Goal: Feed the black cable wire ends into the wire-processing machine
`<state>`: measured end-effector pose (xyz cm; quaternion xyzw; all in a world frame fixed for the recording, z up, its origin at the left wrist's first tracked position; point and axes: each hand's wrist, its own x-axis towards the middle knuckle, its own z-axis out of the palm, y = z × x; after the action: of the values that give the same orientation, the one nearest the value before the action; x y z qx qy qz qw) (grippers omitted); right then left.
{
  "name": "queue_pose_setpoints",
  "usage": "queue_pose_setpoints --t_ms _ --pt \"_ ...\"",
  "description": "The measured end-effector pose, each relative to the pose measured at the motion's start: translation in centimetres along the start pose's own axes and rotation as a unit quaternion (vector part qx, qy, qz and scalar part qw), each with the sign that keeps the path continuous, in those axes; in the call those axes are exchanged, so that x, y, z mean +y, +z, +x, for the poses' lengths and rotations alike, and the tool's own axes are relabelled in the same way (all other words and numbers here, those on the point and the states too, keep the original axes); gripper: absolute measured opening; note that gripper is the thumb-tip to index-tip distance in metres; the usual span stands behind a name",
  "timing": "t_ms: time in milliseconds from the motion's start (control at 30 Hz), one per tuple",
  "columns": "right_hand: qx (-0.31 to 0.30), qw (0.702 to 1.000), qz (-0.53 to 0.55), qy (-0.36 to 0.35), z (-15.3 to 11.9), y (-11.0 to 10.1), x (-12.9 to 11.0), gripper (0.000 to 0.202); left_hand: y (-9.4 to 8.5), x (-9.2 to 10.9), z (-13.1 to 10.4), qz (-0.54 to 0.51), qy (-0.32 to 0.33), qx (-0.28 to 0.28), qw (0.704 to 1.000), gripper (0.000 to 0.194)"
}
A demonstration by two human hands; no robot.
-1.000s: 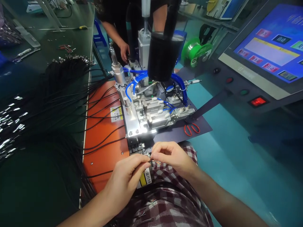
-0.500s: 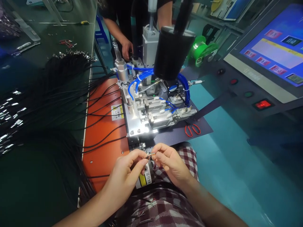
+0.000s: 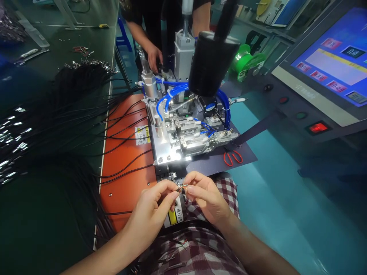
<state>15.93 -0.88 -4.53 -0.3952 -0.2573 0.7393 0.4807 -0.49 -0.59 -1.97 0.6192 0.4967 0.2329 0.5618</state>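
Pinching the black cable end (image 3: 178,190) with left hand (image 3: 151,208) nearly closed, just off the right edge of the orange plate (image 3: 123,194); right hand (image 3: 208,196) is lightly gripping thin wires (image 3: 184,186), almost closed; steady left, soft right is probably avoiding kinks.

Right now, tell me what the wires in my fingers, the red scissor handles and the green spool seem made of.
Thin wires: probably plastic-coated metal; differing colours suggest this, but they're too small for certainty.
Red scissor handles: likely smooth plastic, from even colour and rounded loops; coated metal is possible.
Green spool: glossy, probably plastic, given its highlights.
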Motion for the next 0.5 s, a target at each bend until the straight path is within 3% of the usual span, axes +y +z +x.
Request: queue_pose_setpoints --t_ms 500 --pt "0.004 1.000 -0.009 -0.024 -0.3 -0.3 1.2 0.021 0.2 0.3 0.1 -0.086 -0.027 0.000 0.996 0.016"
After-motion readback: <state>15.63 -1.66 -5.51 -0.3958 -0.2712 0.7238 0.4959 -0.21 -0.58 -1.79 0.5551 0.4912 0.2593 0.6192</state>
